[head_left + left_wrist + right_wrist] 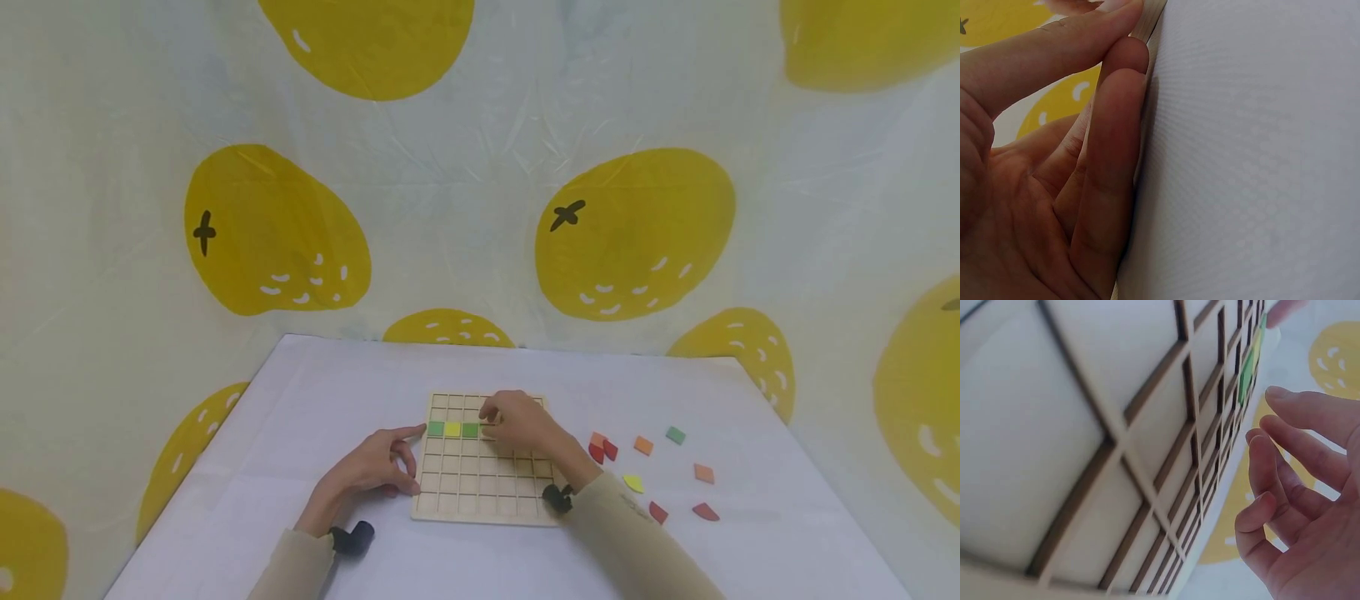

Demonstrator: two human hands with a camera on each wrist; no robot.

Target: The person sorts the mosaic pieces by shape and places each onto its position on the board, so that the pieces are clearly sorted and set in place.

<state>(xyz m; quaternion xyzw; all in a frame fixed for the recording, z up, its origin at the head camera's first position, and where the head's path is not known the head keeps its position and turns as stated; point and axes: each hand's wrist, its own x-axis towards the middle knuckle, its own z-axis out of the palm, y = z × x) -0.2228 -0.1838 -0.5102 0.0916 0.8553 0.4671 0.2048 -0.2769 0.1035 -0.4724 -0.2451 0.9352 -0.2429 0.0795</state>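
your left hand (pixel 367 465), clasping nothing, touches the wooden grid board's (pixel 480 483) left edge; in one row sit a green tile (pixel 436 429), a yellow tile (pixel 452 429) and another green tile (pixel 470 430). your right hand (pixel 522 423), empty and relaxed, hovers just right of them; loose coloured pieces (pixel 643 446) lie farther right.

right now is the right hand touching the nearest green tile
Apart: the right wrist view shows a clear gap between right hand and green tile.

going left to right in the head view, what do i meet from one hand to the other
left hand → first green tile → yellow tile → second green tile → right hand
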